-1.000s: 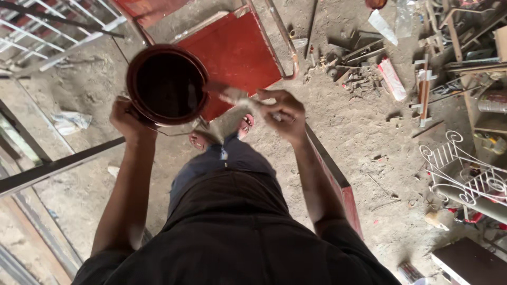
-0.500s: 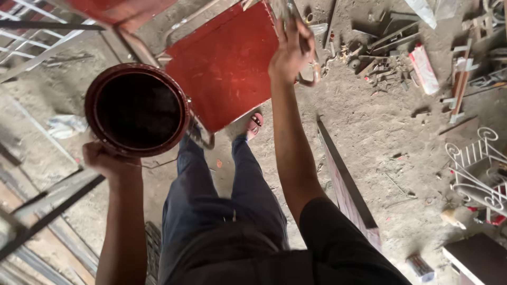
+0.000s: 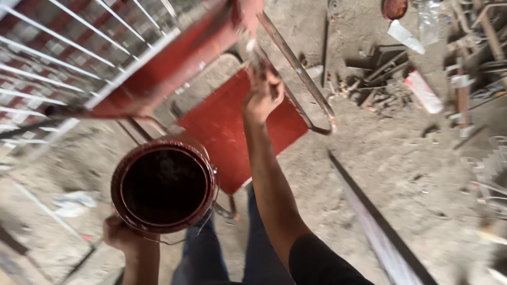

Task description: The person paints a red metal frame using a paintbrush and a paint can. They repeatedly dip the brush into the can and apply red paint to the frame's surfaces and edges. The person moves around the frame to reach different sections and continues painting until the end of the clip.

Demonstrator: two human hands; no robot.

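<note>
Painting, as judged from the head view, a red metal frame; one view only is catalogued.

Head view, lower left of the frame: left hand (image 3: 122, 236), closed under the base of a paint can (image 3: 163, 184), which it holds upright and open-topped; the inside is dark red-brown and the level of the paint cannot be told. A thin wire bail hangs at the can's right side.

Head view, upper centre: right hand (image 3: 262, 95), fingers closed around a slim tool, probably a brush, blurred and mostly hidden by the hand. It is raised against the metal frame (image 3: 296, 74), beside a bent bare tube.

Centre: red panel (image 3: 232, 126), flat, below the hand and behind the can.

Upper left: white bar grille (image 3: 63, 58), blurred.

Right: dirt floor (image 3: 401, 163) with scrap metal (image 3: 380, 79) scattered at upper right.

Handling note, a judgement: the can wants keeping level and near the raised hand, so drips fall inside; strokes should run along the tube, lightly loaded.
</note>
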